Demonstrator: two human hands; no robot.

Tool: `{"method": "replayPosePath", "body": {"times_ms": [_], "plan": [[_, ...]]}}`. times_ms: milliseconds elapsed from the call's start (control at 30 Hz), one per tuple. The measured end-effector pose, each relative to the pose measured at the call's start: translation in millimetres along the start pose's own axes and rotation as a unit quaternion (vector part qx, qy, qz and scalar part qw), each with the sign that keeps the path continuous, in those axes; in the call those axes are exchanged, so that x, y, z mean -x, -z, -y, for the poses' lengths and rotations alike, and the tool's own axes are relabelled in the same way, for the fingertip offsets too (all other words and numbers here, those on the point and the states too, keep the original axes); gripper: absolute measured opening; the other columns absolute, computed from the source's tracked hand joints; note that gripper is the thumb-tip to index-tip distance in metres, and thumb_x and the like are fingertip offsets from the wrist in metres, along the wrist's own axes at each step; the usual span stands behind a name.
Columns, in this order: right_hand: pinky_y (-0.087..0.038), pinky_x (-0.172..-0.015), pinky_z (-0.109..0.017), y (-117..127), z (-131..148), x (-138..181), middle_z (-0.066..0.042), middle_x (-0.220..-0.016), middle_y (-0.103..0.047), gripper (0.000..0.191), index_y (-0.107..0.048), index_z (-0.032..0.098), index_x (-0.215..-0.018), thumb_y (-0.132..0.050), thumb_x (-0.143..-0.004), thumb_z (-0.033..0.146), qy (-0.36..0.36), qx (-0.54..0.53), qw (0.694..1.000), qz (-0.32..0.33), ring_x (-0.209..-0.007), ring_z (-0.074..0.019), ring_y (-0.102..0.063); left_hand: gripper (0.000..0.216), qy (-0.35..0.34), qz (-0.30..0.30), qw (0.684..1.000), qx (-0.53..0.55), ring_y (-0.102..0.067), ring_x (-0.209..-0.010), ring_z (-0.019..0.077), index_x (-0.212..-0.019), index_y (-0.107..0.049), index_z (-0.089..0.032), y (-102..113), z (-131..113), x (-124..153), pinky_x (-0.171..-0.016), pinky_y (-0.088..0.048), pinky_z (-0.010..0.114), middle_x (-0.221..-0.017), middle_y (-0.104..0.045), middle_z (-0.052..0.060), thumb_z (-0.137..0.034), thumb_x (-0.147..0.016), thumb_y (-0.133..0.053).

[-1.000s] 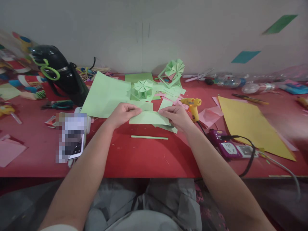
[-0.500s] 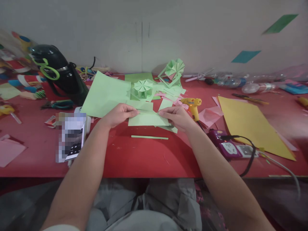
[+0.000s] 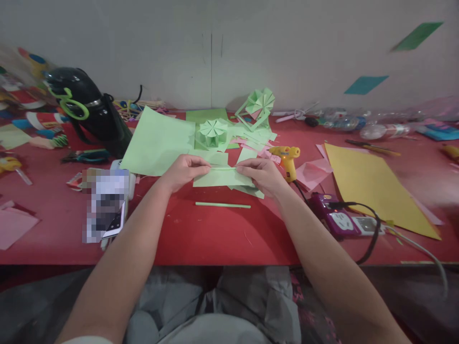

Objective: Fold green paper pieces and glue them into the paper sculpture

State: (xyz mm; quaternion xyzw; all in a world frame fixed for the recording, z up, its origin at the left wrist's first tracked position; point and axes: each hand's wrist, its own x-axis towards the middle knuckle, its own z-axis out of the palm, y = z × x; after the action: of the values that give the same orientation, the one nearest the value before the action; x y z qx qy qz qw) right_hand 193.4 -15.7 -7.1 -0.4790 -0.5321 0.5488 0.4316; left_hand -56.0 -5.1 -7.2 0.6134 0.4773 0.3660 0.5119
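A light green sheet of paper (image 3: 222, 178) is stretched between my two hands, its far edge curled into a narrow roll. My left hand (image 3: 188, 171) pinches the left end of that roll. On the other end, the fingers and thumb of my right hand (image 3: 261, 173) are closed. Nearer to me, a thin green paper tube (image 3: 223, 205) lies flat on the red table (image 3: 215, 239). Beyond my hands stands a pleated green paper wheel (image 3: 213, 130). A second folded green piece (image 3: 260, 102) leans behind it, by the wall.
A yellow glue gun (image 3: 288, 160) stands right of my right hand, its cord running to a purple power strip (image 3: 335, 217). Yellow paper (image 3: 380, 186) lies farther right. On the left are a phone (image 3: 111, 205), a black bottle (image 3: 89, 107) and a large green sheet (image 3: 159, 141).
The far edge of the sheet is rolled slightly more, and the flat part is a little shorter. My left hand has shifted slightly right.
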Motion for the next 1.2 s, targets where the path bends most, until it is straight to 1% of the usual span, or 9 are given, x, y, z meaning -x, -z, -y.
{"method": "replayPosePath", "body": {"times_ms": [133,233,433,533,600,700,933,1033,1200], "plan": [[-0.027,-0.047,-0.024,-2.0,-5.6,-0.9,0.003,-0.057,-0.055,0.032,-0.076,0.017,-0.083,-0.082,-0.062,0.041,0.02,0.008,1.0,-0.001,-0.051,-0.0073,-0.04,0.028,-0.022,-0.017,1.0,-0.003,-0.065,-0.079,0.0178,-0.086,-0.078,-0.02,-9.3,-3.6,1.8,-0.073,-0.05,0.03,-0.085,-0.075,0.005,-0.042,-0.068,-0.081],[-0.029,-0.048,-0.024,-5.2,-6.3,-0.1,0.002,-0.059,-0.056,0.029,-0.076,0.018,-0.083,-0.081,-0.064,0.039,0.024,0.007,1.0,0.012,-0.052,-0.0073,-0.041,0.028,-0.033,-0.017,0.999,-0.02,-0.066,-0.086,0.0194,-0.085,-0.079,-0.021,-13.6,-8.0,4.1,-0.079,-0.05,0.03,-0.089,-0.076,0.005,-0.043,-0.067,-0.082],[-0.034,-0.049,-0.025,-9.0,-3.1,2.6,0.002,-0.063,-0.059,0.028,-0.075,0.019,-0.083,-0.081,-0.065,0.04,0.028,0.016,0.999,0.009,-0.052,-0.0072,-0.042,0.027,-0.048,-0.029,0.998,-0.014,-0.068,-0.085,0.0213,-0.084,-0.08,-0.022,-17.2,-8.9,4.9,-0.077,-0.053,0.032,-0.086,-0.077,0.005,-0.042,-0.067,-0.082],[-0.039,-0.052,-0.025,-12.9,-1.0,4.7,0.0,-0.069,-0.064,0.029,-0.075,0.02,-0.082,-0.082,-0.064,0.041,0.036,0.029,0.999,0.009,-0.056,-0.0087,-0.049,0.027,-0.052,-0.033,0.998,-0.031,-0.069,-0.084,0.0221,-0.085,-0.08,-0.02,-21.7,-9.2,5.5,-0.076,-0.053,0.032,-0.085,-0.077,0.006,-0.041,-0.068,-0.082],[-0.042,-0.056,-0.026,-15.9,0.2,6.3,-0.002,-0.073,-0.067,0.029,-0.076,0.019,-0.08,-0.082,-0.064,0.043,0.045,0.04,0.998,0.016,-0.062,-0.0108,-0.055,0.027,-0.052,-0.02,0.998,-0.043,-0.07,-0.084,0.0228,-0.085,-0.08,-0.02,-25.3,-10.5,6.5,-0.076,-0.054,0.033,-0.086,-0.077,0.007,-0.042,-0.069,-0.081],[-0.043,-0.058,-0.027,-18.4,1.5,7.7,-0.002,-0.072,-0.068,0.028,-0.077,0.018,-0.079,-0.081,-0.067,0.043,0.056,0.056,0.996,0.036,-0.064,-0.0116,-0.056,0.026,-0.05,0.002,0.998,-0.046,-0.071,-0.088,0.0233,-0.085,-0.08,-0.02,-28.3,-11.8,7.5,-0.079,-0.055,0.033,-0.088,-0.078,0.007,-0.041,-0.07,-0.08],[-0.047,-0.063,-0.028,-15.0,0.1,6.6,-0.004,-0.077,-0.072,0.022,-0.077,0.018,-0.08,-0.078,-0.07,0.038,0.114,0.105,0.986,0.059,-0.069,-0.014,-0.061,0.029,0.012,0.067,0.997,0.047,-0.07,-0.094,0.0208,-0.088,-0.079,-0.021,-24.1,-7.4,5.1,-0.091,-0.053,0.035,-0.093,-0.077,0.007,-0.038,-0.066,-0.084],[-0.048,-0.064,-0.028,-13.7,-0.4,6.5,-0.004,-0.078,-0.073,0.02,-0.077,0.018,-0.081,-0.075,-0.072,0.036,0.122,0.117,0.983,0.072,-0.071,-0.0147,-0.063,0.027,0.013,0.06,0.997,0.039,-0.069,-0.091,0.0196,-0.085,-0.079,-0.02,-25.2,-6.5,4.9,-0.088,-0.053,0.035,-0.09,-0.076,0.006,-0.039,-0.066,-0.084],[-0.049,-0.065,-0.028,-12.5,0.8,7.2,-0.004,-0.079,-0.073,0.018,-0.076,0.018,-0.083,-0.072,-0.074,0.032,0.113,0.132,0.981,0.088,-0.071,-0.0142,-0.063,0.025,-0.015,0.062,0.998,-0.015,-0.068,-0.086,0.018,-0.086,-0.077,-0.02,-26.5,-9.1,6.8,-0.081,-0.052,0.031,-0.087,-0.075,0.005,-0.039,-0.071,-0.081]]}}
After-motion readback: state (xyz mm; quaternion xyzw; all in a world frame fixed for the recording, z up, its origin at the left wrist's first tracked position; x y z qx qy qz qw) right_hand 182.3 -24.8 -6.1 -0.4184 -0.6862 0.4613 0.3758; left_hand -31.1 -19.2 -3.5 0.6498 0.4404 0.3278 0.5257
